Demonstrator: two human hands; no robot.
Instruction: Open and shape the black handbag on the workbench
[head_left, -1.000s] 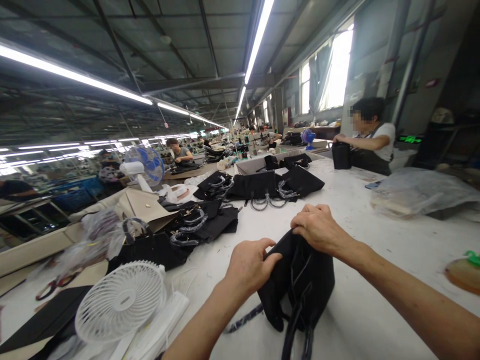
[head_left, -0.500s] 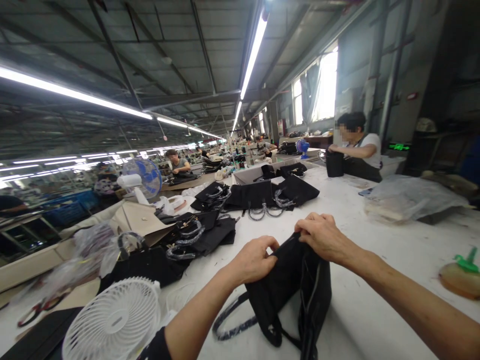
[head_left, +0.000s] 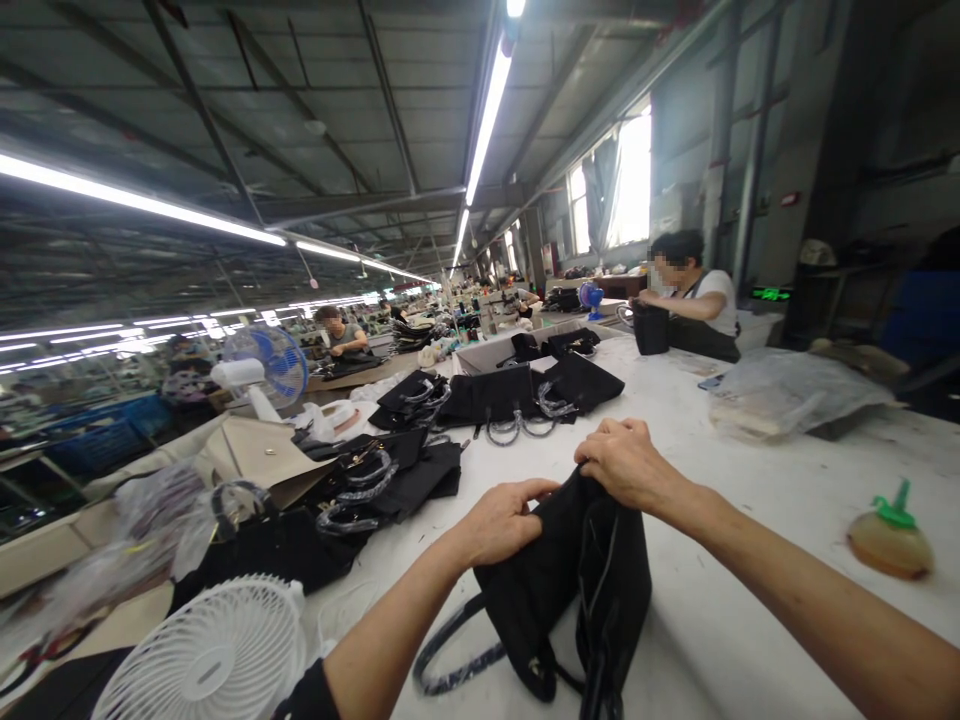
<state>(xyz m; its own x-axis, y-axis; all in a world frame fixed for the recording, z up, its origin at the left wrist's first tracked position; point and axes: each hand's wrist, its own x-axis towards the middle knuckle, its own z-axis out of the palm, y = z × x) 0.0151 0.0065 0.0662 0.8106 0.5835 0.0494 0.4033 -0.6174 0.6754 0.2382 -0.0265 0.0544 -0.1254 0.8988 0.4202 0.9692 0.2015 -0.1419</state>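
Observation:
A black handbag (head_left: pixel 540 590) stands tilted on the white table, its side folded and a zipper line showing. My left hand (head_left: pixel 504 522) grips its upper left edge between thumb and fingers. At the top right corner, my right hand (head_left: pixel 619 462) pinches the fabric with curled fingers. One plastic-wrapped handle (head_left: pixel 457 680) loops out to the left onto the table. The bag's lower end runs off the bottom of the view, and its inside is mostly hidden.
More black bags (head_left: pixel 491 395) with wrapped handles lie ahead and to the left. A white fan (head_left: pixel 210 660) stands at lower left. To the right are a plastic bag (head_left: pixel 795 390) and a green-capped bottle (head_left: pixel 892 535). A co-worker (head_left: pixel 697 300) handles another black bag across the table.
The view has turned slightly right, so the scene sits a little further left. Both hands keep hold of the handbag; my left index finger is straighter along its edge.

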